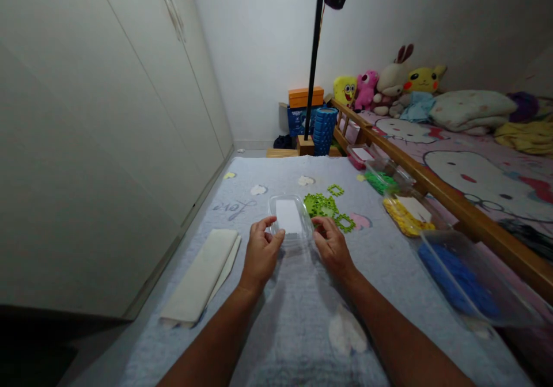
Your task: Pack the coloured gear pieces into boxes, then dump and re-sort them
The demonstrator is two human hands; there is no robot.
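The clear rectangular plastic container (306,222) lies just left of the bright-green notched plastic pieces (318,205), long axis pointing away from you; your left hand (262,250) and right hand (333,245) flank it, fingers curled, grip unclear.

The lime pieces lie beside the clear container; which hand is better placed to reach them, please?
Probably the right hand, nearest the lime pieces; the left hand is across the clear container.
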